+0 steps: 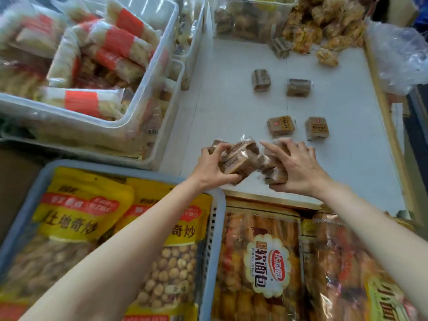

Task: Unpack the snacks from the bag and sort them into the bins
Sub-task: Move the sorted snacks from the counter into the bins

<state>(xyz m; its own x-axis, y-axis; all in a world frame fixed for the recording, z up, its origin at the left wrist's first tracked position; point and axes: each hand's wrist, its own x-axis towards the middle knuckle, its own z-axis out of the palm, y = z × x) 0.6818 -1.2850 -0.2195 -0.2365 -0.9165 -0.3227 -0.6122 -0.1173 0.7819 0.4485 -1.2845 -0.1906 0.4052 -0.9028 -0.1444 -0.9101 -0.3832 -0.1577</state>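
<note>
My left hand (pixel 214 166) grips a bunch of small brown wrapped snack packets (pixel 240 158) just above the white table (pixel 231 107). Beside it, my right hand (pixel 295 166) grips another bunch of the same brown packets (pixel 272 169). Several more brown packets lie loose on the table, two nearest (pixel 280 125) (pixel 316 128) and two further back (pixel 261 79) (pixel 298 87). A clear bin (pixel 252 18) at the back holds similar brown snacks. A crumpled clear plastic bag (pixel 403 56) sits at the far right.
A large clear bin (pixel 148 89) of red-and-white wrapped snacks stands at the left. A blue basket (pixel 217 205) of yellow nut bags is near left. Bread bags (pixel 266 262) lie near me. A heap of golden wrapped snacks (pixel 324 26) sits at the back.
</note>
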